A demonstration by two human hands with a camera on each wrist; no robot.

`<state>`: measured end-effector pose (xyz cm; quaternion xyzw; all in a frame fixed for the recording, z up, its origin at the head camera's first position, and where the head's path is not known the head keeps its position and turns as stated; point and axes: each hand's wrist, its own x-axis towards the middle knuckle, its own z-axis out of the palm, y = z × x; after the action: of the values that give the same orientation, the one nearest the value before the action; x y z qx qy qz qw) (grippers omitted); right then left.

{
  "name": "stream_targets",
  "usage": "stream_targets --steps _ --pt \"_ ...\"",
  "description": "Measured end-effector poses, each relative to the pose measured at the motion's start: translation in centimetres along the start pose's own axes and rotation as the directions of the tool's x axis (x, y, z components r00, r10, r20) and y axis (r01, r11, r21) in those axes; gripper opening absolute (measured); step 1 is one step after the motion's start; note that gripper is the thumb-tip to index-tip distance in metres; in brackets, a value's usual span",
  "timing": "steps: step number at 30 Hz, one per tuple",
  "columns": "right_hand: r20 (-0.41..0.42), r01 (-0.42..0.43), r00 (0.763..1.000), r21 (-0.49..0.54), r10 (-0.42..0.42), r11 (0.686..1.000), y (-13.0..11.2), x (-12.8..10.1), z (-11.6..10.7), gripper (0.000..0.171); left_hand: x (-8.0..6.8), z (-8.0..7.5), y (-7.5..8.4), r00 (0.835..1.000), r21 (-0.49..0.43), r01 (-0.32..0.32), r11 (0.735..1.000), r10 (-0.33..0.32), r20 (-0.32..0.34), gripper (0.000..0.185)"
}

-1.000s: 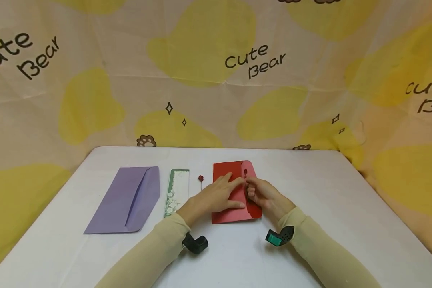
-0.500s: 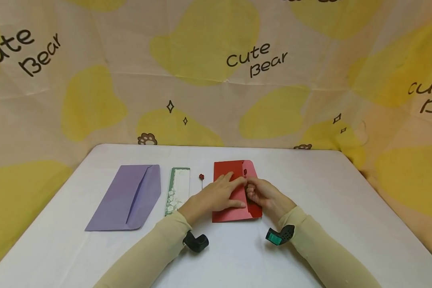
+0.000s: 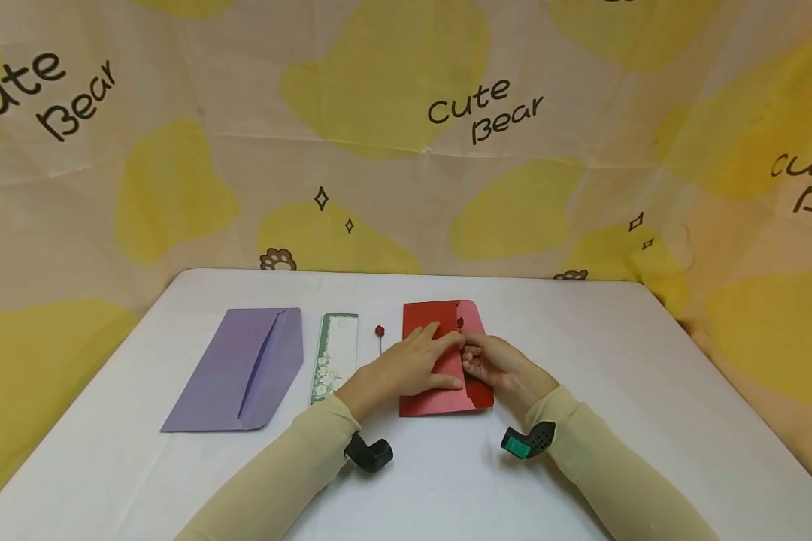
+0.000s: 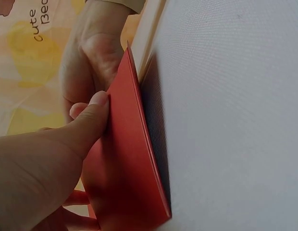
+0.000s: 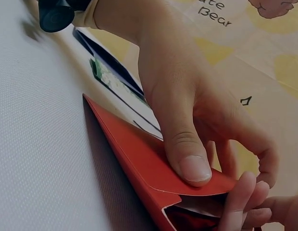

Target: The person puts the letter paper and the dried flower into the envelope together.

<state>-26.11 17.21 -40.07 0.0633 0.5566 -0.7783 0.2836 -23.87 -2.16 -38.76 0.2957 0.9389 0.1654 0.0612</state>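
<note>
Envelope [image 3: 450, 364] under spread left hand [image 3: 416, 367], curled right hand [image 3: 501, 364] at its flap [image 3: 480, 394], grip unclear.

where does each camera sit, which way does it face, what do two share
Head: on the head, facing forward and down at the white table; cream-sleeved forearms, left hand and right hand show.
Left wrist: on that wrist, facing the red rectangular paper envelope; left hand near, right hand beyond.
Right wrist: on that wrist, facing the envelope from its open side; right hand cropped low in frame, left hand large.
Shared: both wrist views show the envelope and both hands.
</note>
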Motion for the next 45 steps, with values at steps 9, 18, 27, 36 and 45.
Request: stream_targets --steps 9,18,27,36,45 --pt "0.003 0.008 1.0 -0.014 -0.008 1.0 0.0 0.0 -0.2 0.035 0.0 0.0 0.0 1.0 0.0 -0.006 1.0 0.006 -0.005 0.069" --pt "-0.004 0.021 1.0 -0.031 -0.022 0.999 0.0 0.1 0.0 0.037 0.1 0.1 -0.1 1.0 0.006 0.002 1.0 -0.002 0.001 0.071" --pt "-0.084 0.095 0.991 -0.14 -0.107 0.986 -0.2 -0.3 0.2 0.029 0.0 0.0 -0.1 1.0 0.002 -0.003 1.0 0.003 -0.002 0.07" --pt "-0.126 0.087 0.986 -0.169 -0.109 0.982 -0.5 -0.4 0.1 0.019 0.0 0.0 -0.1 1.0 -0.01 0.001 1.0 -0.001 0.005 0.071" --pt "-0.194 0.089 0.972 -0.225 -0.134 0.97 -1.1 -0.4 -0.2 0.014 0.1 0.0 0.0 1.0 -0.014 0.0 1.0 0.0 0.007 0.071"
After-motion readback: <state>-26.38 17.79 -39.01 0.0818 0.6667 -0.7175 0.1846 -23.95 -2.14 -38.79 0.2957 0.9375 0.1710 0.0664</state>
